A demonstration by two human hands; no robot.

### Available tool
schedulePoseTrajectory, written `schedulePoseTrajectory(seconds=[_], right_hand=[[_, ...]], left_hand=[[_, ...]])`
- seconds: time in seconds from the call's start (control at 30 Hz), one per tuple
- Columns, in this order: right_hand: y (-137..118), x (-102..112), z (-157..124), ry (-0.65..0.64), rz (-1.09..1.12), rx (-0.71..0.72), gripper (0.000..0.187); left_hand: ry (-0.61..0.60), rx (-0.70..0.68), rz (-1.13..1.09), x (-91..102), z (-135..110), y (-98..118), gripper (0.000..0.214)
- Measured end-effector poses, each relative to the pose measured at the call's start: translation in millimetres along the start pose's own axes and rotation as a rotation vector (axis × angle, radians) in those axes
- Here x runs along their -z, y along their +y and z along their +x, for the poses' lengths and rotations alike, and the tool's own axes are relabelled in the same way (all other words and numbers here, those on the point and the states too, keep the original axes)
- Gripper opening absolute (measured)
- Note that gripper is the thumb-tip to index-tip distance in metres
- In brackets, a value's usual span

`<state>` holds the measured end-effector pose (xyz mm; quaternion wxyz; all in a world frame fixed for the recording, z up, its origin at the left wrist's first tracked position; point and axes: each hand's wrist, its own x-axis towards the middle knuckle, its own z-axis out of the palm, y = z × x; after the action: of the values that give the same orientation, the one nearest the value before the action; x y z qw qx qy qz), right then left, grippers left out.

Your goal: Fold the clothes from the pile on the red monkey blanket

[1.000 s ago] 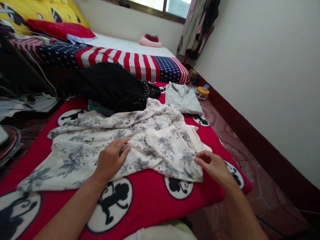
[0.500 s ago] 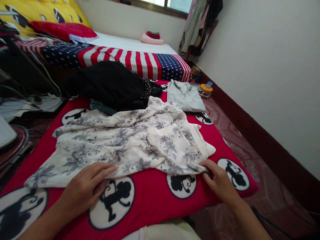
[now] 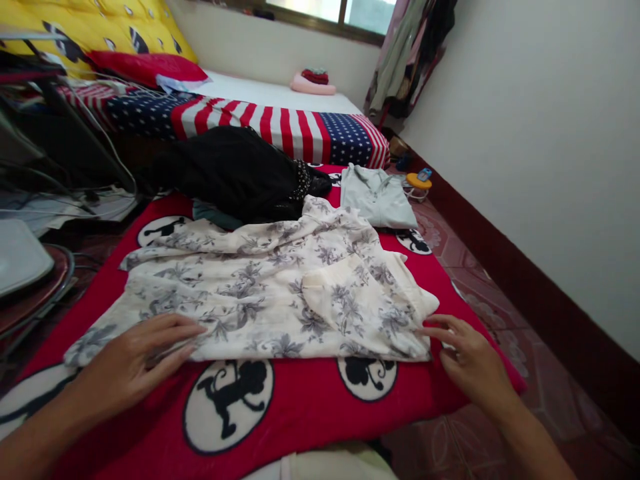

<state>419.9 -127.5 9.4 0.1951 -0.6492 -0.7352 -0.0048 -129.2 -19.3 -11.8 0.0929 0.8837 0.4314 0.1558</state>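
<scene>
A cream garment with a grey flower print lies spread across a red blanket with black-and-white cartoon circles. My left hand rests flat on the garment's near left hem, fingers stretched out. At the garment's near right corner my right hand lies with its fingers spread, the tips touching the cloth's edge. Neither hand holds anything.
A heap of black clothing lies behind the printed garment. A folded pale shirt sits at the back right. Beyond them is a mattress with a stars-and-stripes cover. A white wall with a dark red skirting runs along the right. Cables lie left.
Both hands slid outward along the garment's near edge: the left from its middle to the left hem, the right to the right corner. The cloth now lies flatter.
</scene>
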Motion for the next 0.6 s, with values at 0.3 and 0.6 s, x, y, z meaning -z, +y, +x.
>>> schedulePoseTrajectory(seconds=[0.3,0.6], right_hand=[[-27.2,-43.4,30.7,-0.017,0.134,-0.197,0.025],[-43.9,-49.0,58.7,0.168,0.119,0.072,0.023]], left_hand=[[0.100,0.134,0.117,-21.5,2.6,-24.0,0.046],[0.153,0.376,0.301,-25.3,-26.9,-23.8,0.053]])
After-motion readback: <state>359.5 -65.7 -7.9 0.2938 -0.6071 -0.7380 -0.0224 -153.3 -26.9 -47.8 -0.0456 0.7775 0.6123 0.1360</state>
